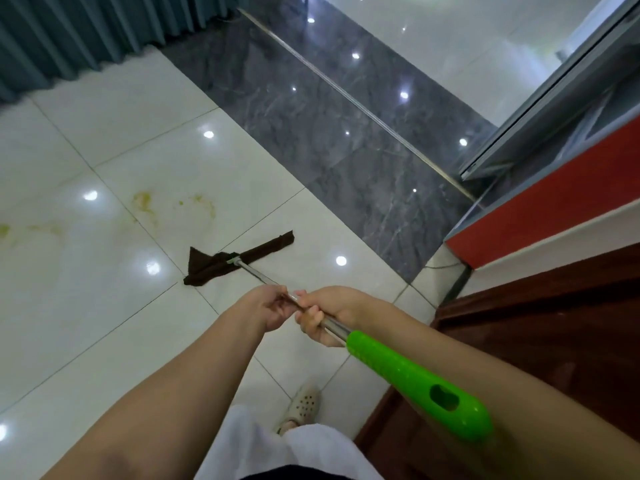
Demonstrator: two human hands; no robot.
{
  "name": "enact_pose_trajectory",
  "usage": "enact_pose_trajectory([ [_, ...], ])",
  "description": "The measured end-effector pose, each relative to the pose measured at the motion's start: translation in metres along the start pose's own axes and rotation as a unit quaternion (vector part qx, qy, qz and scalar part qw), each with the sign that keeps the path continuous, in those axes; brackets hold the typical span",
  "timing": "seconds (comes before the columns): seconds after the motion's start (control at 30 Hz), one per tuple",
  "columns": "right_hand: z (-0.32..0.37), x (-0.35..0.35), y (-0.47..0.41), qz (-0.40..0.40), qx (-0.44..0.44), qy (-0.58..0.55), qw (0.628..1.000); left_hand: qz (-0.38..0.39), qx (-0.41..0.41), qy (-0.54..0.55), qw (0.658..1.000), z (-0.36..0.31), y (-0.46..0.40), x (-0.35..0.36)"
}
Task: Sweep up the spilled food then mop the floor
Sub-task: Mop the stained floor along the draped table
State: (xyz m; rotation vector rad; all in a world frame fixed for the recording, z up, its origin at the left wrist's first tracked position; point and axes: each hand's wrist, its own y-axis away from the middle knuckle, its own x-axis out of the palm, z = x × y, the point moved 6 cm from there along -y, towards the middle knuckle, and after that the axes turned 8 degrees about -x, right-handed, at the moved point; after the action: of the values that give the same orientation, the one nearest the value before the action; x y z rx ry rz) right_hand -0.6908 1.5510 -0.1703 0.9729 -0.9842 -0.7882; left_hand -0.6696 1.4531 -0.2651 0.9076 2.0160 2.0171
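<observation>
A mop with a dark brown cloth head (239,259) lies on the white tiled floor (104,323), its metal pole running back toward me and ending in a bright green handle (415,379). My right hand (323,315) grips the metal pole just ahead of the green handle. My left hand (273,306) holds the pole a little farther down, fingers curled round it. Yellow-green food smears (149,202) stain the tiles left of the mop head, with fainter streaks (20,230) at the far left.
A dark grey marble strip (329,133) with a metal door track crosses the floor ahead. Teal curtains (69,36) hang at the upper left. A red-and-white ledge (554,202) and a dark wooden surface (536,323) stand on the right. My shoe (303,405) is below.
</observation>
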Motion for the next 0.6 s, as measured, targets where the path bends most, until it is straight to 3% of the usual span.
enact_pose_trajectory([
  [0.6, 0.105, -0.014, -0.065, 0.01, -0.001, 0.101, 0.995, -0.009, 0.042, 0.085, 0.995, -0.077, -0.045, 0.05],
])
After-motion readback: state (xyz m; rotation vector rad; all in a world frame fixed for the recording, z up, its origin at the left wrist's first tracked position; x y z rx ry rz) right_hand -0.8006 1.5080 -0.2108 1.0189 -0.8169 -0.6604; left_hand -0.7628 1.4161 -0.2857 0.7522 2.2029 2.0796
